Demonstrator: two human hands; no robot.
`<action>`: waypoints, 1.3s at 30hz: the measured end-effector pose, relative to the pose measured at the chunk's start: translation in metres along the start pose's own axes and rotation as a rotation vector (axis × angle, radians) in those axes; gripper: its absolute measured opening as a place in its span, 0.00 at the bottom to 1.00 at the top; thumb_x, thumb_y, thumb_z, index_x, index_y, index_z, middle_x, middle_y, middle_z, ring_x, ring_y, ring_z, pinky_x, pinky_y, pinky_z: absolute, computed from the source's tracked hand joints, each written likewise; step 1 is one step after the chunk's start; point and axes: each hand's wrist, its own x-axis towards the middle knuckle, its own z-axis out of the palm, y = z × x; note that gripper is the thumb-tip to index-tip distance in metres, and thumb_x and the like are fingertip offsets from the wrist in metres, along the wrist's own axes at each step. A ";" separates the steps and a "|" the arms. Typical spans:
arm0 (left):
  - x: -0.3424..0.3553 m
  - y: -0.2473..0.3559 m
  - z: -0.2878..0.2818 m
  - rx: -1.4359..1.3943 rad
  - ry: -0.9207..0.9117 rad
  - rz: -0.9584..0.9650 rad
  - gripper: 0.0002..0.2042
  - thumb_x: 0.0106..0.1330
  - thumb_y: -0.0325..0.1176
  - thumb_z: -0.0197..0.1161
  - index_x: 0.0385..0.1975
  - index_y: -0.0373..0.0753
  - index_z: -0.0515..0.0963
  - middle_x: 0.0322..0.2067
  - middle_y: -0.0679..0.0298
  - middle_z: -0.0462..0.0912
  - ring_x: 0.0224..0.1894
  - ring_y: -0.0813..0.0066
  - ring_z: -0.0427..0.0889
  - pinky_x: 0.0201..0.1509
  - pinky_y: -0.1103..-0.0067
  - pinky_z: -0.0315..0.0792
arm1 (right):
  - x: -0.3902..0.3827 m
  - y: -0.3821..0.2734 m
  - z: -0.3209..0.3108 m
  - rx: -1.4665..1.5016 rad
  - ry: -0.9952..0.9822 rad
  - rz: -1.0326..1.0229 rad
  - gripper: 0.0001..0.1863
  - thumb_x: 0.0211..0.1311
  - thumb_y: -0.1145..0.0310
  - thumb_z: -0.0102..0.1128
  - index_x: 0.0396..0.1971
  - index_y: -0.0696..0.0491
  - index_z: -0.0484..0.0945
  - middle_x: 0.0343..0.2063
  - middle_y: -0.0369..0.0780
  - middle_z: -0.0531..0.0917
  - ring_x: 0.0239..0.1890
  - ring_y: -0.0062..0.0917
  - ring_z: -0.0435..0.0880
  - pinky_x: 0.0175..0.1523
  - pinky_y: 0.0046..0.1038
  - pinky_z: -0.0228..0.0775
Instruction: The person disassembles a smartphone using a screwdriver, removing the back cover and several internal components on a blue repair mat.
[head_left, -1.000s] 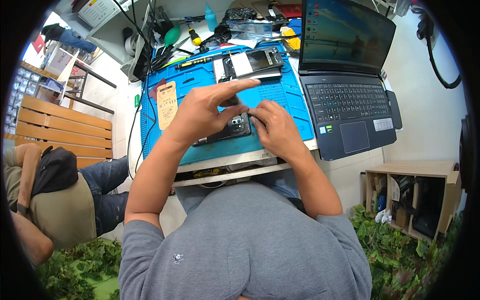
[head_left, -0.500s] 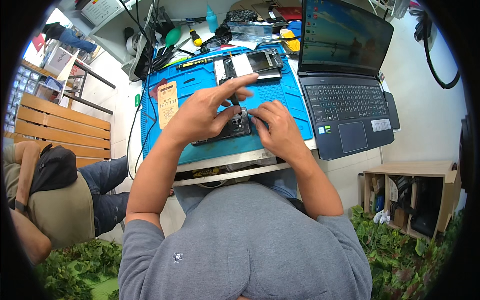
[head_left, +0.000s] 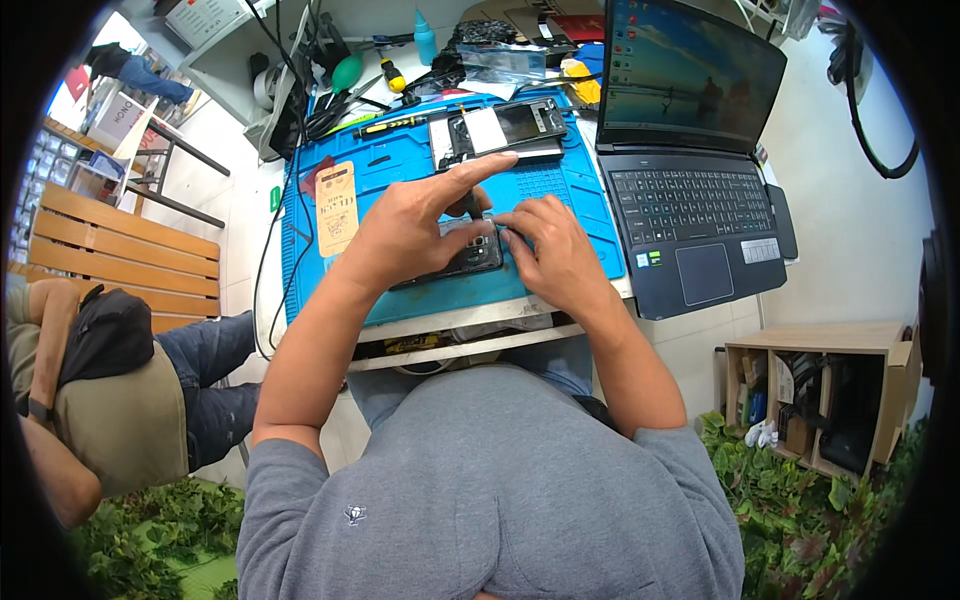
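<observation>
A dark smartphone (head_left: 474,262) lies on the blue work mat (head_left: 390,300), its camera area showing and its left part under my left hand. My left hand (head_left: 408,232) is over the phone with the index finger stretched out to the right. Its other fingers close round a slim dark tool (head_left: 474,207) that points down at the phone's top end; its exact kind is hidden. From the other side my right hand (head_left: 552,245) has its thumb and fingertips pinched at the phone's upper right edge.
Beyond my hands lie opened phone parts (head_left: 525,122) and a yellow-black screwdriver (head_left: 385,127). A tan card (head_left: 337,205) is at the left. An open laptop (head_left: 690,215) stands on the right. Tools and a blue bottle (head_left: 424,42) crowd the back. A person (head_left: 120,400) sits at my left.
My left thumb has come down a little over the phone, and the dark tool shows more upright between the fingers. My right hand has barely moved.
</observation>
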 end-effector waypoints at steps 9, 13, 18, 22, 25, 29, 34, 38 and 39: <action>-0.002 0.001 -0.002 0.081 -0.013 -0.006 0.41 0.66 0.24 0.80 0.80 0.50 0.72 0.44 0.60 0.94 0.44 0.67 0.96 0.49 0.72 0.89 | 0.004 0.001 0.003 -0.024 -0.032 -0.011 0.09 0.69 0.73 0.68 0.45 0.57 0.91 0.41 0.43 0.88 0.50 0.42 0.82 0.58 0.44 0.75; -0.009 -0.008 0.005 0.032 0.120 -0.032 0.41 0.64 0.23 0.82 0.79 0.48 0.72 0.41 0.60 0.94 0.40 0.71 0.96 0.48 0.74 0.88 | 0.006 -0.001 0.003 -0.025 -0.037 -0.013 0.09 0.68 0.73 0.70 0.45 0.57 0.91 0.41 0.43 0.88 0.49 0.42 0.83 0.58 0.44 0.75; -0.012 -0.013 0.004 -0.015 0.259 -0.029 0.41 0.64 0.22 0.82 0.79 0.46 0.73 0.40 0.61 0.94 0.41 0.75 0.96 0.47 0.77 0.88 | 0.008 -0.006 0.002 -0.015 -0.060 0.003 0.08 0.66 0.73 0.72 0.43 0.56 0.91 0.40 0.43 0.88 0.48 0.42 0.84 0.57 0.44 0.76; -0.015 -0.017 0.000 -0.036 0.292 -0.054 0.40 0.65 0.21 0.81 0.79 0.43 0.72 0.40 0.61 0.94 0.42 0.75 0.95 0.48 0.78 0.88 | 0.013 -0.002 0.009 -0.071 -0.068 -0.039 0.05 0.64 0.72 0.72 0.37 0.57 0.90 0.38 0.43 0.88 0.47 0.42 0.84 0.56 0.44 0.75; -0.020 -0.023 -0.004 -0.047 0.350 -0.073 0.40 0.67 0.20 0.80 0.79 0.42 0.71 0.40 0.61 0.94 0.42 0.75 0.95 0.49 0.78 0.88 | 0.022 -0.008 0.009 -0.148 -0.110 -0.048 0.04 0.63 0.73 0.71 0.33 0.58 0.90 0.36 0.44 0.89 0.46 0.43 0.85 0.57 0.44 0.76; -0.027 -0.031 -0.011 -0.054 0.403 -0.049 0.39 0.68 0.19 0.79 0.80 0.40 0.70 0.40 0.61 0.93 0.42 0.76 0.95 0.50 0.78 0.89 | 0.034 -0.018 0.007 -0.278 -0.211 -0.072 0.04 0.58 0.75 0.70 0.29 0.59 0.89 0.33 0.47 0.89 0.45 0.44 0.87 0.56 0.45 0.77; -0.033 -0.035 -0.019 -0.054 0.442 -0.038 0.40 0.67 0.20 0.79 0.80 0.40 0.69 0.39 0.62 0.93 0.42 0.76 0.94 0.49 0.78 0.89 | 0.048 -0.024 0.015 -0.418 -0.325 -0.061 0.03 0.50 0.76 0.70 0.25 0.60 0.88 0.32 0.50 0.90 0.43 0.47 0.88 0.54 0.47 0.79; -0.038 -0.036 -0.025 -0.080 0.461 -0.040 0.41 0.66 0.20 0.80 0.80 0.40 0.69 0.39 0.62 0.93 0.42 0.76 0.95 0.49 0.78 0.88 | 0.054 -0.028 0.018 -0.465 -0.365 -0.050 0.03 0.48 0.77 0.69 0.25 0.60 0.88 0.31 0.52 0.89 0.41 0.49 0.88 0.53 0.49 0.80; -0.039 -0.036 -0.026 -0.075 0.468 -0.038 0.41 0.66 0.20 0.80 0.80 0.40 0.69 0.39 0.62 0.93 0.42 0.76 0.95 0.49 0.78 0.88 | 0.056 -0.029 0.018 -0.474 -0.377 -0.048 0.03 0.49 0.77 0.69 0.25 0.60 0.88 0.31 0.52 0.89 0.41 0.49 0.89 0.53 0.49 0.80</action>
